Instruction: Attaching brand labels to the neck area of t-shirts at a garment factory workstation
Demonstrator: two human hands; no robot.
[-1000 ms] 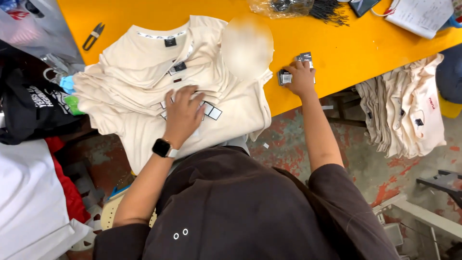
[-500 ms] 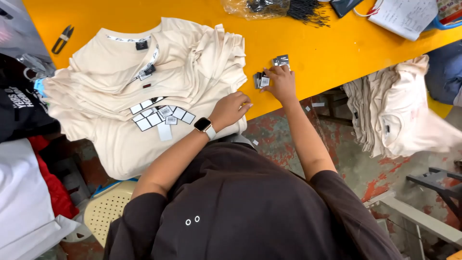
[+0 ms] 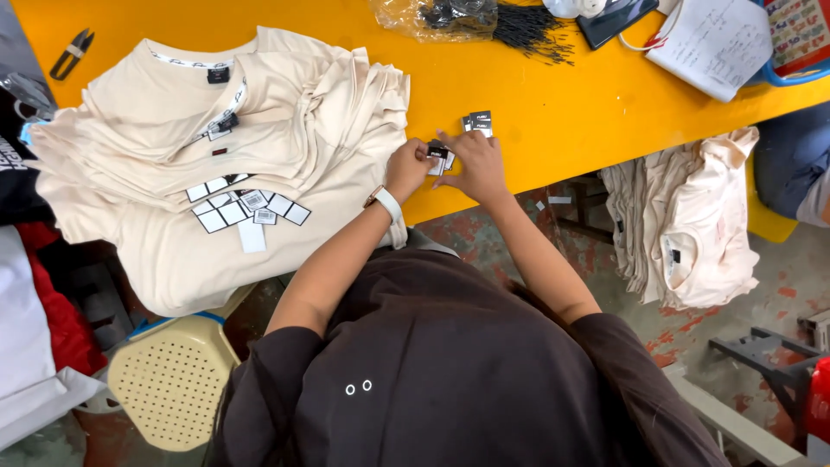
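Fingers of left hand (image 3: 408, 166), right hand (image 3: 478, 162) pinch small tags (image 3: 439, 156) on yellow table (image 3: 553, 112); cream shirts (image 3: 242, 147) beside.

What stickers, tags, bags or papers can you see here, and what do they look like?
Small tags: pinched between left hand and right hand; dark and white.
Two tags: on the yellow table; dark rectangles.
Spread tags: on the cream shirts; white squares, dark edges.
Plastic bag: table's far edge; clear, crinkled.
Paper sheet: top right; white.

Yellow table (image 3: 562, 112), cream shirts (image 3: 285, 112), seemingly black-white tags (image 3: 477, 123)
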